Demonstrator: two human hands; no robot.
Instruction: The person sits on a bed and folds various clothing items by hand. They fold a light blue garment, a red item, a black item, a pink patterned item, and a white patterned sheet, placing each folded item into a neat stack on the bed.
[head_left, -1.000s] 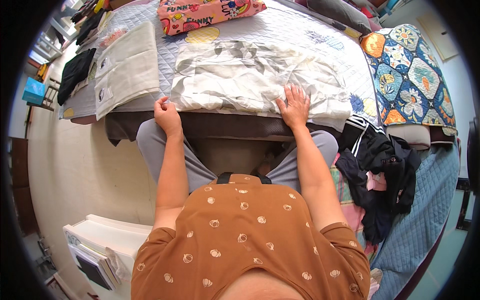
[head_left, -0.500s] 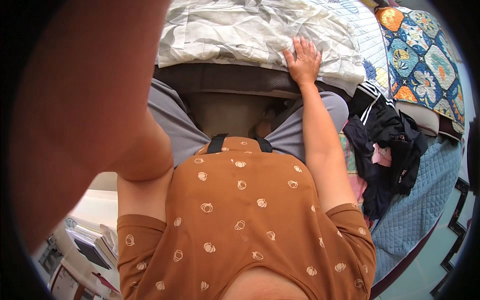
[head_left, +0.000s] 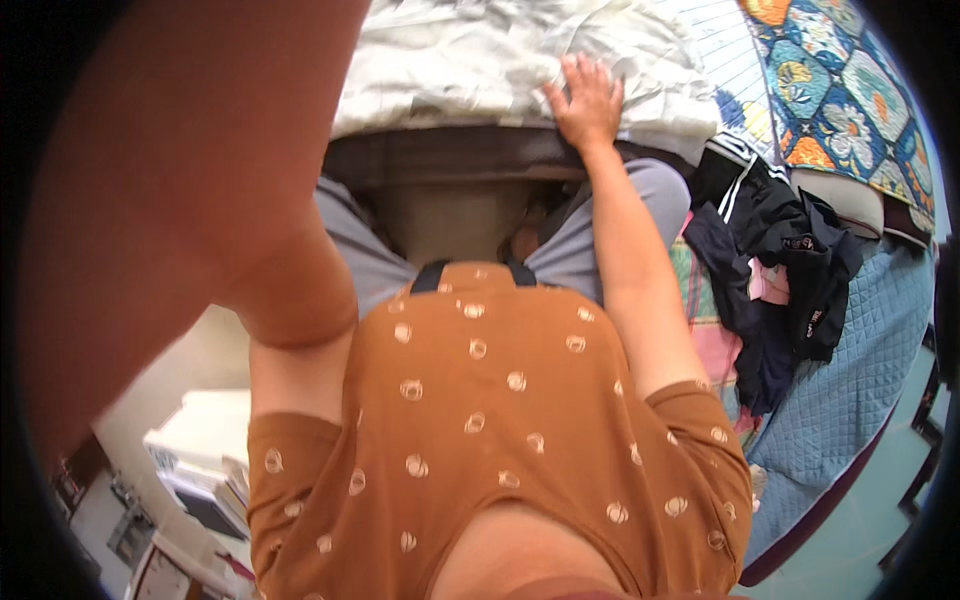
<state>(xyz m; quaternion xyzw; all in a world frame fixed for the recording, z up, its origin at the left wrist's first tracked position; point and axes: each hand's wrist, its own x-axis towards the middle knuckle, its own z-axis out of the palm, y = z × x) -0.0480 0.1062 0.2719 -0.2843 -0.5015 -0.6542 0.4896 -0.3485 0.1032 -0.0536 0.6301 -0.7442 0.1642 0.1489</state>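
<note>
A crumpled white cloth with faint grey patterning lies over the far surface, its near edge hanging above a dark grey band. My right hand rests palm down on this cloth near its front edge, fingers stretched and slightly spread, holding nothing. My left arm is bent up very close to the camera and fills the left side as a blur. The left hand itself lies outside the picture.
To the right are a colourful patterned quilt, a heap of dark clothes with white stripes and a blue quilted cover. Papers or books are stacked at the lower left. My knees bend below the cloth's edge.
The whole view has shifted slightly. My right hand stays flat on the white cloth, now a little higher and further left in the picture. My left arm remains raised.
</note>
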